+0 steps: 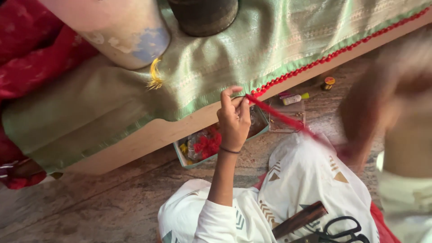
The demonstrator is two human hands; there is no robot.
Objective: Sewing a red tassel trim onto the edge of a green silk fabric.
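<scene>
My left hand [234,118] pinches red thread [279,116] at edge of green cloth [252,49], fingers pressed together, just beside row of red beads [315,63]. My right hand [382,112] is blurred at right; cannot tell its grip. Cloth lies over low wooden table [148,135]; two round pots stand on it. Below, speckled stone floor [103,198], tray [198,146] with red pieces. Black scissors [342,229] rest on my white lap.

Glossy green silk cloth [270,40], red bead edging [315,63], pale wooden board [153,135], mottled stone floor [112,202].
</scene>
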